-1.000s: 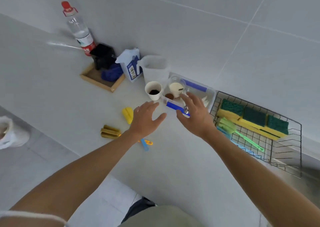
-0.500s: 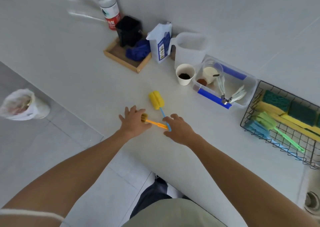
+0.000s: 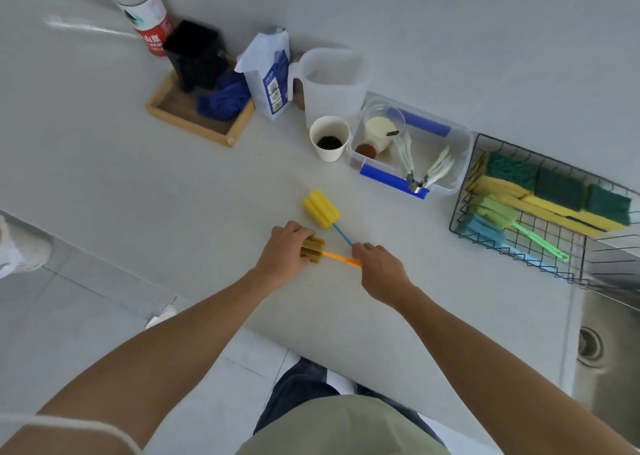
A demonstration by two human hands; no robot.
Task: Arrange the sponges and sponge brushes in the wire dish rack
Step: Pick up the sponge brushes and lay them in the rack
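Two sponge brushes lie on the white counter. My left hand [image 3: 282, 255] is closed around the olive-brown head of the orange-handled brush [image 3: 313, 249]. The yellow-headed brush [image 3: 321, 209] lies just beyond it, and its blue handle runs down to my right hand [image 3: 379, 271]. That hand's fingers are closed where both handle tips meet, with the fingertips on the blue handle's end. The wire dish rack [image 3: 456, 213] stands at the right. It holds green-and-yellow sponges [image 3: 554, 191], a green brush [image 3: 498, 210] and a blue brush [image 3: 479, 230].
Behind the brushes are a paper cup [image 3: 329, 138], a clear tub with blue handles [image 3: 460, 163], a white jug [image 3: 334, 83], a carton [image 3: 270, 73], a wooden tray [image 3: 194, 127] and a bottle [image 3: 145, 7]. A steel sink [image 3: 606, 347] lies at the right, below the rack.
Both hands came down from near the clear tub to the two brushes. The left hand closed on the olive-brown head, and the right hand closed on the handle tips. The view shifted left.
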